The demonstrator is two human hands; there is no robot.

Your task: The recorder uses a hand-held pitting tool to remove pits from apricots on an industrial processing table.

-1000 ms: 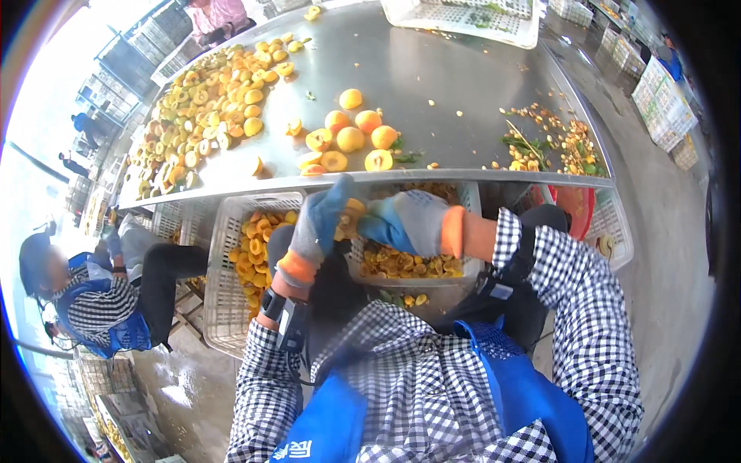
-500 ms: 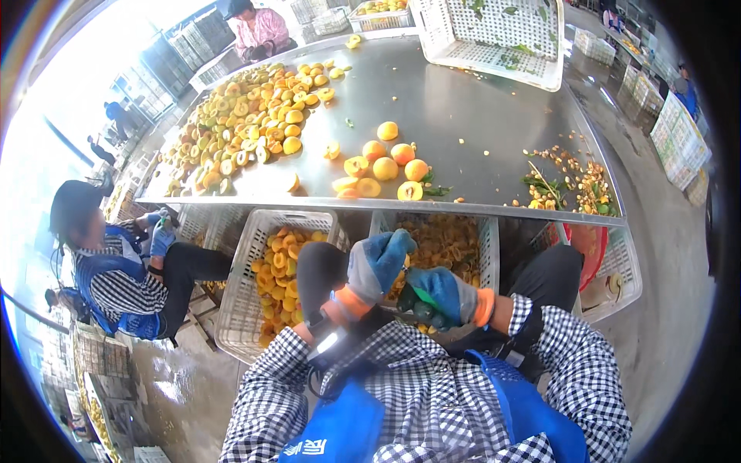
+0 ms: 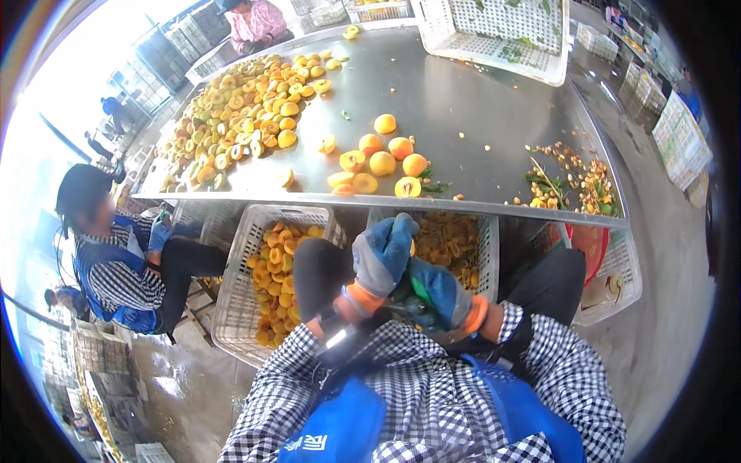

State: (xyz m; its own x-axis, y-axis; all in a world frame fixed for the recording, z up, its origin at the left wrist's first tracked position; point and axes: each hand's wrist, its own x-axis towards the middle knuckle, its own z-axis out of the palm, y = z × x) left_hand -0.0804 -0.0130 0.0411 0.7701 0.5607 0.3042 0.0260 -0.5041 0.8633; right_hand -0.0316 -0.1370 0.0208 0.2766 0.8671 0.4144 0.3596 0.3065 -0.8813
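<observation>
So the left hand [image 3: 382,251], in a blue-and-grey glove with an orange cuff, has its fingers curled over, but I honestly can't tell what it's pinching, if anything. The right hand [image 3: 441,297], gloved to match, is right up against it, looking wrapped around a slim green object [image 3: 419,287] that's mostly hidden; my guess is that keeps it steady. Both hands sit low over the lap, near the white plastic crate of brownish-yellow scraps [image 3: 488,251], probably so drips and bits drop close by. The white plastic crate of orange fruit halves [image 3: 231,297] stands by the left knee, seemingly for easy reach. Up on the shiny grey metal surface [image 3: 455,100], the small cluster of round orange fruit [image 3: 382,163] lies at the near edge, likely handiest there, well apart from the big heap of cut yellow fruit [image 3: 255,116].
</observation>
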